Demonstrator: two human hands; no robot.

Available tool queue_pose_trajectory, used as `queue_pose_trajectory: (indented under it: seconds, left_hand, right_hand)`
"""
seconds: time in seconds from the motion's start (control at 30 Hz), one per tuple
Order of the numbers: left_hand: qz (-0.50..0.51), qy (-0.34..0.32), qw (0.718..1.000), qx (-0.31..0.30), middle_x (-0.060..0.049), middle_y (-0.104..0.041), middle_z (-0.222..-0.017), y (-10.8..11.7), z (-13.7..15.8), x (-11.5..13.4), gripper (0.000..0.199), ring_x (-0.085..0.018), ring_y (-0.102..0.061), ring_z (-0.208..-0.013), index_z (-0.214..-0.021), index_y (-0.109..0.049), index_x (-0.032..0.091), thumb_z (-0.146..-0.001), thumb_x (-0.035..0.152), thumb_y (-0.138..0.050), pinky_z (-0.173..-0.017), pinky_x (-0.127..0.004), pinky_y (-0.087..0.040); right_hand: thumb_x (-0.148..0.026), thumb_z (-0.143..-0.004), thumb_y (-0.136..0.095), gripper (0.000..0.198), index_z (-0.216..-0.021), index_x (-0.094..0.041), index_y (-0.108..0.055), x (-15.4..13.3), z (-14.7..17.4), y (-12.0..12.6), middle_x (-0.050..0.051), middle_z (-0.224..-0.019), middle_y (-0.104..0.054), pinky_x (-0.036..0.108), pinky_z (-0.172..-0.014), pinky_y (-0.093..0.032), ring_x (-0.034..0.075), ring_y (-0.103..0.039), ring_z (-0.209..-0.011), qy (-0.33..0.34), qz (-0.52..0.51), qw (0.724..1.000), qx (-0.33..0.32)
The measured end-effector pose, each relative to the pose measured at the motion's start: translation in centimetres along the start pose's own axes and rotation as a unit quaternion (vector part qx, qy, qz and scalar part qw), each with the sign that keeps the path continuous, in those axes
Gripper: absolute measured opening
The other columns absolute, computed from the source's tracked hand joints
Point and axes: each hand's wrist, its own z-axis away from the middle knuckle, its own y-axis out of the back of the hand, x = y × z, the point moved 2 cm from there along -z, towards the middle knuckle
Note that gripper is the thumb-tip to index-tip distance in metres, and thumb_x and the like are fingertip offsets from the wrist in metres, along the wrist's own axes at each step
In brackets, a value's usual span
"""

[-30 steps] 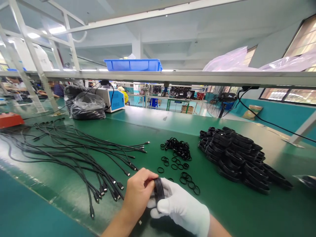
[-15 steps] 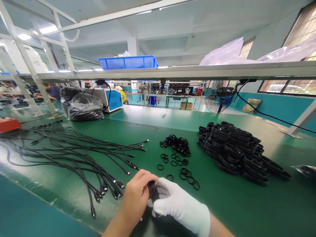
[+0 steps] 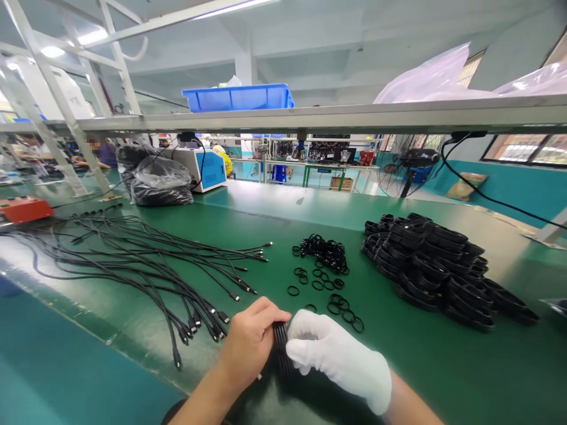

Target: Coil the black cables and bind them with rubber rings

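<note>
Black coiled cable (image 3: pixel 282 348) sits pinched upright between a bare left hand (image 3: pixel 248 345) and white-gloved right hand (image 3: pixel 336 360) just above the green desk (image 3: pixel 398 366), loose rings (image 3: pixel 328 283) within reach.

left hand (image 3: pixel 250 345) bare, right hand (image 3: pixel 341 360) w/ white glove

Bare green mat lay along the table's (image 3: pixel 274 215) far side and toward its near right corner. Loose cables (image 3: pixel 133 265) spread across the left half, small rings (image 3: pixel 323 268) sat mid-table, and a pile of coils (image 3: pixel 438 268) blocked the right. A low shelf (image 3: pixel 336 118) capped headroom above.
</note>
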Motion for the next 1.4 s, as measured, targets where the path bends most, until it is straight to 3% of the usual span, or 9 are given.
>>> queue_pose_trajectory:
  seconds: [0.17,0.43,0.6,0.77,0.93,1.07,1.17,1.27,1.4]
  left_hand:
    - [-0.045,-0.047,0.998,-0.005,-0.005,-0.063,-0.074,0.0,0.3,0.7,0.037,-0.012,-0.060,-0.064,-0.086,-0.070,0.019,-0.080,0.001,-0.038,-0.059,-0.020,-0.047]
    - [-0.081,-0.054,0.995,-0.007,-0.005,-0.063,-0.073,0.1,0.4,0.9,0.036,-0.012,-0.059,-0.064,-0.083,-0.069,0.017,-0.081,0.001,-0.037,-0.059,-0.020,-0.047]
    - [-0.058,-0.025,0.998,-0.008,-0.005,-0.062,-0.075,0.3,0.5,0.7,0.038,-0.013,-0.059,-0.064,-0.084,-0.068,0.018,-0.079,0.001,-0.036,-0.059,-0.021,-0.046]
    - [-0.060,0.013,0.998,0.000,-0.004,-0.061,-0.078,0.3,0.1,0.3,0.039,-0.013,-0.060,-0.068,-0.088,-0.068,0.018,-0.075,-0.001,-0.036,-0.063,-0.022,-0.046]
    - [-0.036,0.104,0.994,-0.029,-0.001,-0.061,-0.082,1.3,-1.7,1.0,0.036,-0.013,-0.057,-0.066,-0.090,-0.068,0.021,-0.072,0.002,-0.045,-0.062,-0.023,-0.045]
    - [0.130,0.174,0.971,-0.100,-0.002,-0.064,-0.097,3.0,-2.5,1.0,0.028,-0.016,-0.059,-0.083,-0.105,-0.065,0.026,-0.080,0.020,-0.053,-0.075,-0.026,-0.047]
    - [0.266,0.202,0.929,-0.160,-0.005,-0.064,-0.111,3.3,-2.2,0.6,0.029,-0.021,-0.058,-0.100,-0.107,-0.065,0.024,-0.081,0.022,-0.054,-0.087,-0.031,-0.045]
    - [0.309,0.225,0.913,-0.145,-0.006,-0.067,-0.104,2.9,-2.0,0.2,0.029,-0.021,-0.061,-0.096,-0.106,-0.065,0.020,-0.078,0.022,-0.058,-0.085,-0.032,-0.047]
    - [0.250,0.250,0.928,-0.118,-0.005,-0.069,-0.099,2.2,-2.2,0.1,0.027,-0.021,-0.061,-0.093,-0.102,-0.067,0.021,-0.076,0.021,-0.060,-0.084,-0.032,-0.046]
  right_hand:
    - [-0.022,-0.067,-0.058,0.015,-0.056,-0.015,-0.052,0.3,0.1,0.1,0.000,-0.062,-0.053,0.025,-0.062,-0.036,0.011,-0.049,-0.063,-0.003,-0.036,0.999,-0.020]
    - [-0.044,-0.060,-0.070,0.036,-0.059,-0.014,-0.051,0.8,-0.2,-0.5,-0.002,-0.059,-0.046,0.025,-0.058,-0.035,0.011,-0.048,-0.057,-0.012,-0.241,0.968,-0.068]
    - [-0.032,-0.070,-0.060,0.022,-0.059,-0.015,-0.052,0.7,-0.2,0.3,-0.002,-0.054,-0.050,0.026,-0.057,-0.035,0.010,-0.048,-0.052,-0.013,-0.122,0.992,0.010]
    - [-0.043,-0.078,-0.057,0.029,-0.081,-0.015,-0.058,0.5,-0.4,0.4,-0.001,-0.065,-0.054,0.025,-0.058,-0.038,0.010,-0.048,-0.059,0.019,-0.140,0.984,0.110]
    - [-0.039,-0.066,-0.070,0.043,-0.098,-0.013,-0.056,1.1,-0.8,-1.4,0.005,-0.085,-0.058,0.030,-0.063,-0.045,0.017,-0.058,-0.074,-0.016,-0.305,0.952,-0.037]
    - [-0.047,-0.073,-0.057,0.050,-0.104,-0.007,-0.058,1.8,-0.9,-1.6,0.013,-0.101,-0.059,0.031,-0.066,-0.048,0.018,-0.062,-0.077,-0.025,-0.467,0.873,-0.141]
    - [-0.048,-0.072,-0.056,0.055,-0.100,-0.001,-0.060,1.9,-0.8,-1.7,0.015,-0.100,-0.060,0.030,-0.067,-0.048,0.019,-0.062,-0.078,-0.050,-0.493,0.848,-0.190]
    - [-0.054,-0.072,-0.055,0.056,-0.099,-0.004,-0.059,1.7,-0.9,-2.0,0.014,-0.095,-0.060,0.029,-0.062,-0.048,0.017,-0.062,-0.072,-0.046,-0.464,0.872,-0.152]
    - [-0.039,-0.064,-0.069,0.053,-0.107,-0.014,-0.050,1.3,-1.0,-2.0,0.007,-0.095,-0.057,0.026,-0.052,-0.045,0.014,-0.061,-0.061,-0.028,-0.303,0.952,-0.001]
